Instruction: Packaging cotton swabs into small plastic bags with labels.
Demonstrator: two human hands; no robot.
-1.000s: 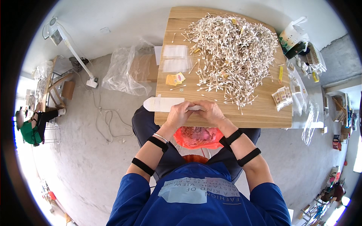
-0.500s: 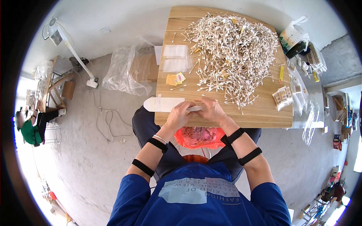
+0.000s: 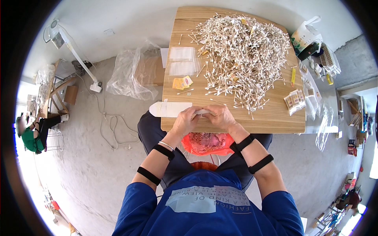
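Observation:
Both my hands meet at the near edge of the table, fingers closed round a small whitish bundle point(image 3: 203, 112) that looks like cotton swabs. My left hand point(image 3: 186, 119) grips its left end, and my right hand point(image 3: 221, 117) its right end. The fingers hide most of it. Beside my left hand, a white card strip point(image 3: 170, 109) with a pointed end sticks out past the table's left edge. A large loose heap of cotton swabs point(image 3: 248, 59) covers much of the table beyond my hands. One single cotton swab point(image 3: 185, 91) lies near some small yellow cards point(image 3: 182, 82).
Clear plastic bags point(image 3: 182, 61) lie flat on the wooden table point(image 3: 275, 122). Filled swab packs point(image 3: 295, 102) sit at its right side. Below the front edge, a red bag point(image 3: 207, 143) hangs between my knees. A person in green point(image 3: 33, 137) sits far left.
My right hand has shifted slightly, its fingers drawn lower over the bundle, and less of the bundle's face shows. The left hand stays nearly in place.

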